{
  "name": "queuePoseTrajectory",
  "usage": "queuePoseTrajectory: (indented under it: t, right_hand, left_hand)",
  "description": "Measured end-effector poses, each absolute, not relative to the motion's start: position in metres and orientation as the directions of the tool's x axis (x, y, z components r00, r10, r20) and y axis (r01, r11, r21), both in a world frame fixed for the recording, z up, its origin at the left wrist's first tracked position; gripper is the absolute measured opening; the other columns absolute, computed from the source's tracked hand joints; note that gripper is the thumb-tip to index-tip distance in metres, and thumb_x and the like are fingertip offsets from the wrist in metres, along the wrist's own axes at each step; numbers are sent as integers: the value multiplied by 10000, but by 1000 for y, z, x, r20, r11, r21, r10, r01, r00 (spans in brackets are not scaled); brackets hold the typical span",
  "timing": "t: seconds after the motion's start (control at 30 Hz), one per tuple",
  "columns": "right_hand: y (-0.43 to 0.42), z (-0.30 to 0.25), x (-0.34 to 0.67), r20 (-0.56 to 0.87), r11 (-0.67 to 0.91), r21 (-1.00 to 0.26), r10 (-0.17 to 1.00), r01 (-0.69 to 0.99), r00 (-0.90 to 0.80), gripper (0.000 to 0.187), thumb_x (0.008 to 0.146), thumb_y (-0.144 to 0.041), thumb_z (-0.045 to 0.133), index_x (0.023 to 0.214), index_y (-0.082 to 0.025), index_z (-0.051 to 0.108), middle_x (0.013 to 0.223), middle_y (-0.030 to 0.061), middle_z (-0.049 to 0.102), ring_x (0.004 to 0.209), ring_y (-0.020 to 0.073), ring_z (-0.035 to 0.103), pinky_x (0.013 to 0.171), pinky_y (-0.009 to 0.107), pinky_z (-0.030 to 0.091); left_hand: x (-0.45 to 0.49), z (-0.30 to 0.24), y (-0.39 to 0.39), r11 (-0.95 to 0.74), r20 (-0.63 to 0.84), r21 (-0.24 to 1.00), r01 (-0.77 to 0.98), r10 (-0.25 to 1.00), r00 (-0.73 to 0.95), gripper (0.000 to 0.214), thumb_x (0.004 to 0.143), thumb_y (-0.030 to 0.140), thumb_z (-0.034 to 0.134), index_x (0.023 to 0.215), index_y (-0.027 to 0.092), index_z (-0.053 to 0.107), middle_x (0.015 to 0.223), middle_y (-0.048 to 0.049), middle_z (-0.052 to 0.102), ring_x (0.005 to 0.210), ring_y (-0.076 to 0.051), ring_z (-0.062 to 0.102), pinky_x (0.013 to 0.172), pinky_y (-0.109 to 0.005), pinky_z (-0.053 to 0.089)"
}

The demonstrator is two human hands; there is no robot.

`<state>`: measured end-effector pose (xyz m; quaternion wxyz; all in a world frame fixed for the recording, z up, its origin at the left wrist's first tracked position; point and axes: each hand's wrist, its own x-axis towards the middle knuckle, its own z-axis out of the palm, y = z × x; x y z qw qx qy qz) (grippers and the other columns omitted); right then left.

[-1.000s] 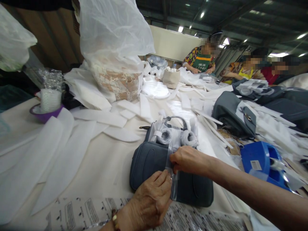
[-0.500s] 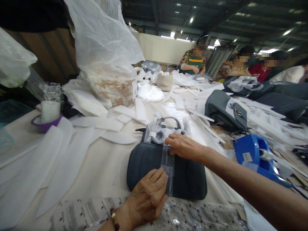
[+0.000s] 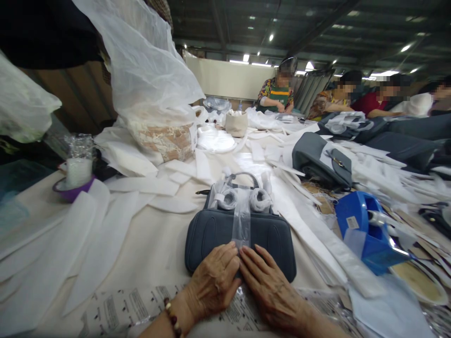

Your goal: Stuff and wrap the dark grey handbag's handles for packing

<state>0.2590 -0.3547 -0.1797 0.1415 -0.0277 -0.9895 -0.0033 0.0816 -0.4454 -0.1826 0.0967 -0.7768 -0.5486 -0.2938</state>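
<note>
A dark grey handbag lies flat in front of me, its handles wrapped in white foam. A strip of clear tape runs from the wrapped handles down the bag's face. My left hand and my right hand rest side by side on the bag's near edge. The fingers of both hands lie flat, and their tips press on the lower end of the tape. Neither hand holds anything.
A blue tape dispenser stands to the right. White foam strips cover the table. A printed plastic sheet lies under my wrists. A big plastic bag, a purple bowl and another grey bag lie beyond. Other people work at the far end.
My right hand has come down from the bag's top along the tape to the near edge beside my left hand. The tape now lies flat on the bag.
</note>
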Motion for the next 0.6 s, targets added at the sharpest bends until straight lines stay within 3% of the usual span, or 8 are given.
queuePoseTrajectory:
  t: [0.1, 0.23, 0.33, 0.4, 0.5, 0.53, 0.6]
  right_hand:
    - [-360, -181, 264, 247, 999, -36, 34, 26, -968, 625, 727, -96, 416, 1346, -11, 392, 1373, 204, 465, 1347, 305, 309, 1070, 509, 331]
    - [-366, -176, 266, 183, 991, -137, 27, 2, -983, 577, 778, -147, 434, 1339, -16, 403, 1366, 218, 467, 1329, 308, 345, 1081, 489, 324]
    - [-372, -171, 272, 165, 966, -258, 53, 8, -985, 493, 832, -196, 432, 1316, -99, 432, 1261, 150, 590, 1230, 247, 492, 1074, 457, 338]
    - [-372, -168, 282, 297, 959, -282, 103, 16, -949, 398, 861, -195, 409, 1251, -153, 479, 1045, 87, 706, 1037, 181, 625, 1043, 390, 379]
    - [-354, -157, 317, 564, 960, -239, 258, 144, -785, 350, 850, -121, 408, 1171, -195, 526, 888, 43, 726, 916, 147, 651, 957, 320, 429]
    - [-342, -150, 333, 625, 937, -245, 348, 248, -699, 336, 842, -120, 433, 1146, -205, 549, 909, 49, 719, 935, 159, 640, 930, 325, 438]
    - [-313, -133, 371, 663, 770, -379, 613, 513, -430, 255, 822, -185, 514, 1053, -221, 615, 977, 65, 694, 982, 197, 605, 910, 357, 436]
  left_hand:
    - [81, -182, -446, -377, 531, 145, 915, 810, 250, 342, 803, 164, 490, 1131, 75, 523, 1080, -151, 639, 1093, -274, 569, 897, -401, 517]
    - [80, -180, -447, -383, 518, 101, 918, 808, 280, 281, 813, 165, 473, 1070, 122, 579, 1071, -119, 646, 1100, -268, 566, 901, -397, 512]
    - [82, -177, -447, -388, 566, 44, 921, 769, 297, 247, 849, 179, 439, 1020, 130, 610, 1049, -105, 661, 1077, -252, 580, 877, -370, 520]
    - [82, -175, -447, -391, 612, 2, 920, 729, 308, 250, 876, 201, 422, 1008, 143, 627, 1046, -90, 667, 1070, -231, 583, 868, -337, 515]
    - [76, -180, -445, -409, 649, -100, 907, 664, 371, 251, 889, 219, 441, 1021, 159, 646, 1069, -78, 660, 1076, -208, 575, 875, -290, 490]
    - [72, -186, -444, -418, 646, -152, 896, 644, 410, 247, 883, 222, 461, 1027, 157, 650, 1077, -83, 656, 1076, -211, 575, 875, -287, 483]
    - [64, -199, -438, -428, 640, -236, 872, 607, 471, 248, 871, 244, 499, 1044, 156, 653, 1096, -96, 646, 1069, -218, 577, 871, -293, 475]
